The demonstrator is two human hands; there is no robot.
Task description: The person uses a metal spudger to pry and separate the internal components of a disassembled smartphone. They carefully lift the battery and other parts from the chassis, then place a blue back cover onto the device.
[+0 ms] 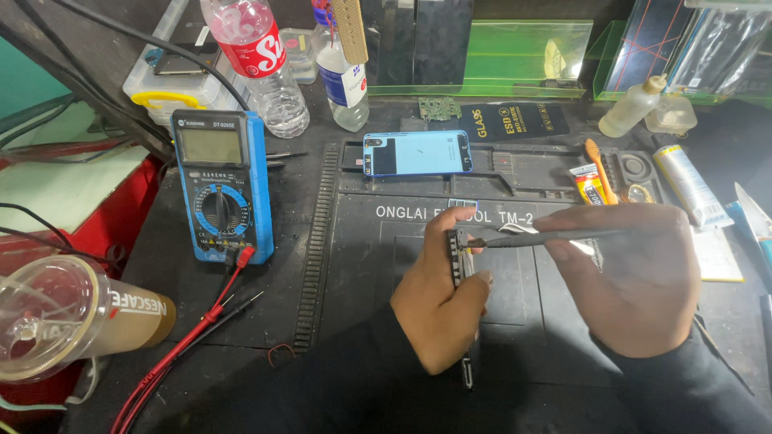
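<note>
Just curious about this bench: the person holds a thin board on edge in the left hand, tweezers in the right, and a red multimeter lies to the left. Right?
Not quite. In the head view the multimeter is blue; only its probe leads are red. The left hand does hold the thin board, the right hand the tweezers.

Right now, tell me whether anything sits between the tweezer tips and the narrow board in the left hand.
Nothing visible does. The tweezers in the right hand reach straight to the top of the narrow board held upright by the left hand.

Even overhead light, sharp centre, wide-angle bending at the edges.
</note>
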